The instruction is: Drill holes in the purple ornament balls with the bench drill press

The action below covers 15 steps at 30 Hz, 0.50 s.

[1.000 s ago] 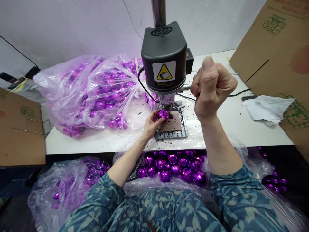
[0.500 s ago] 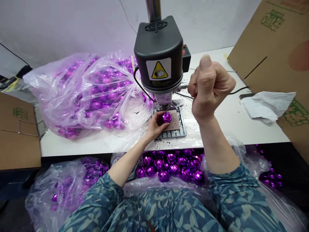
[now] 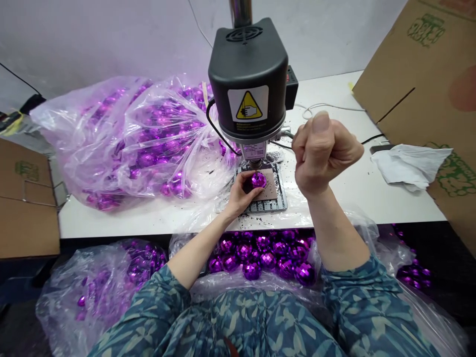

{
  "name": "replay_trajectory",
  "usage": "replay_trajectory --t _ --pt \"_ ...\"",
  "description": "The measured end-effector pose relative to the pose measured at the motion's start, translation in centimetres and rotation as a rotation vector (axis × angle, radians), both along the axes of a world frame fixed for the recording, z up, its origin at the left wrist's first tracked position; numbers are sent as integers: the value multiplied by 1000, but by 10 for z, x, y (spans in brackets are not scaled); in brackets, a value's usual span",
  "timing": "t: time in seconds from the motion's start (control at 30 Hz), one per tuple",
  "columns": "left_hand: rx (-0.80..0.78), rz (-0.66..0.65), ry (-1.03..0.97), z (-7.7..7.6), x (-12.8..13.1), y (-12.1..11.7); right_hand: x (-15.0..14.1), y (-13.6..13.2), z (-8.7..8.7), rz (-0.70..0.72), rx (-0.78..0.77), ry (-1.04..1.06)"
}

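Shiny, faceted purple ball (image 3: 259, 181) — held by the left fingers (image 3: 254, 193), beneath the drill press (image 3: 247, 74).

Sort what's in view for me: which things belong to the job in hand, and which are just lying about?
Likely part of the job:
left hand, holding a ball
right hand, in a fist
machine
board
other balls

Seemingly just lying about:
white sheet
boxes

The top (image 3: 267, 322) is blue (with pale leaves).

Yellow triangular hand-warning sign (image 3: 248, 106) on black machine housing (image 3: 248, 64); tiny print (image 3: 250, 126) beneath, green lettering (image 3: 426, 29) on cardboard box (image 3: 420, 84), both illegible.
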<state>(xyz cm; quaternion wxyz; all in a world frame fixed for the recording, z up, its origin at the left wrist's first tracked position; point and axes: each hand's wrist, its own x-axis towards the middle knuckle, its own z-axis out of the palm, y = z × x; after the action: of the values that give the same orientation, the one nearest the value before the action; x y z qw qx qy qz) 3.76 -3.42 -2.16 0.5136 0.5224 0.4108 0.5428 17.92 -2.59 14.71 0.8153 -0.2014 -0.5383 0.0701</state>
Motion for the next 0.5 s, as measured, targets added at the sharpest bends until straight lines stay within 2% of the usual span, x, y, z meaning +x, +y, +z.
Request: replay_trajectory --t 0.1,0.3,0.5 --pt "-34 4 -26 2 0 0 -1 1 -7 -15 30 27" --pt "-1 -4 19 6 -1 -1 2 3 -19 -29 104 -16" --pt "-75 15 -28 14 1 -2 4 8 -28 -61 202 -46"
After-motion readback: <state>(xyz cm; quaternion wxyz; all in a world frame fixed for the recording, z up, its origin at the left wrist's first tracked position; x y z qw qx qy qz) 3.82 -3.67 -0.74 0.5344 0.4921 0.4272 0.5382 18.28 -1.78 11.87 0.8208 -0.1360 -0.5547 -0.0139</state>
